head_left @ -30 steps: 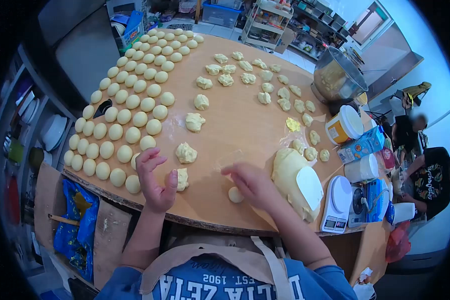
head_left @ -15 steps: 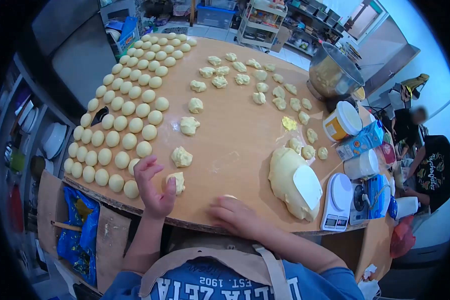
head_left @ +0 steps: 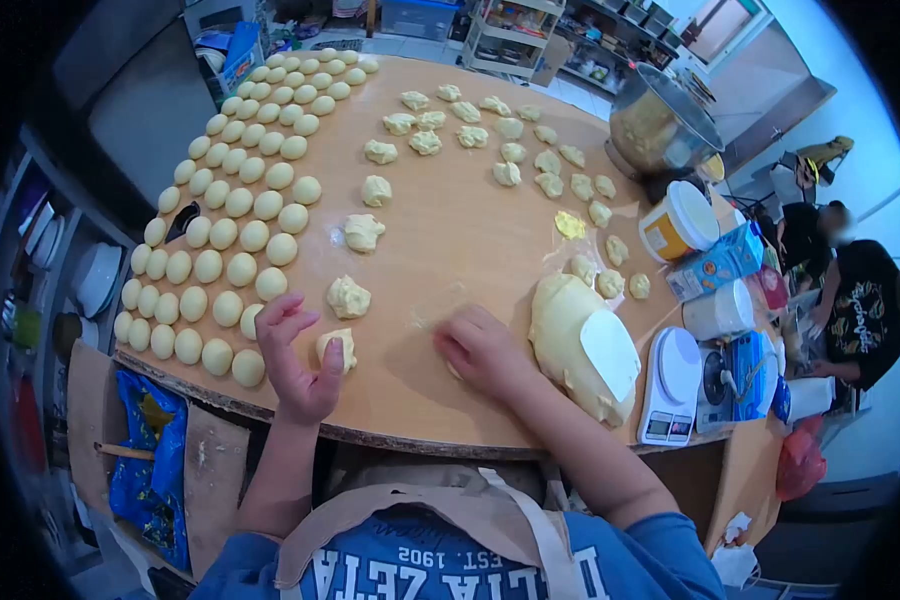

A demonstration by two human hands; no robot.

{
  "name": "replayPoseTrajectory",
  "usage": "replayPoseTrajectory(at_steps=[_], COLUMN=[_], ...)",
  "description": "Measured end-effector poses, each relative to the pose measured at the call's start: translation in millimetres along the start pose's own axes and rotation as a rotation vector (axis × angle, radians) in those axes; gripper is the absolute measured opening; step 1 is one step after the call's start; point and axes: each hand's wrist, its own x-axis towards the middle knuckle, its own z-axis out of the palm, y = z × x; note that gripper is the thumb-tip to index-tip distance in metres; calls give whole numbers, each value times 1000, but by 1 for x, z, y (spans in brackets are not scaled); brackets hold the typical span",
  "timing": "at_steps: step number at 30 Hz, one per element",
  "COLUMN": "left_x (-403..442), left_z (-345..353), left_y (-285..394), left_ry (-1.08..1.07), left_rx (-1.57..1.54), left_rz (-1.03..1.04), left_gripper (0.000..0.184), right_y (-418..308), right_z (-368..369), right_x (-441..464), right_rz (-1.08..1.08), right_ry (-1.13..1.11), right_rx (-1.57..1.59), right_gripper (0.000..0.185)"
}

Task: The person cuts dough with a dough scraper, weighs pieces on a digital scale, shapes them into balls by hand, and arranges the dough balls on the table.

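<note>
My left hand (head_left: 300,362) hovers above the front edge of the table, fingers apart and holding nothing. Just beside its thumb sits a rough dough piece (head_left: 338,350). My right hand (head_left: 482,347) is curled down on the tabletop, cupped over a piece of dough; only a pale sliver shows under the palm, and the rest is hidden. Smooth dough balls (head_left: 208,266) stand in rows on the left side. More rough dough pieces (head_left: 363,233) curve in an arc across the back. A large dough mass (head_left: 560,330) lies right of my right hand, with a white scraper (head_left: 610,355) on it.
At the right edge are a kitchen scale (head_left: 673,380), a white tub (head_left: 680,222), a blue carton (head_left: 718,262) and a steel mixing bowl (head_left: 663,125). A yellow smear (head_left: 570,225) marks the table. Two people in dark shirts (head_left: 860,310) are at the far right.
My right hand has moved away from the front edge, farther onto the table, still cupped over the dough. My left hand stays raised and open. The whole view has shifted slightly.
</note>
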Motion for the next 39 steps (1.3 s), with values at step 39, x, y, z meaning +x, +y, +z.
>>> replayPoseTrajectory(at_steps=[39], left_x=[3], left_z=[-4], left_y=[1], left_ry=[-74], left_rx=[-17], left_rz=[-32], left_gripper=[37], right_y=[-18], right_z=[9], right_x=[4], right_rz=[38], right_ry=[-24], right_rx=[10], right_gripper=[24])
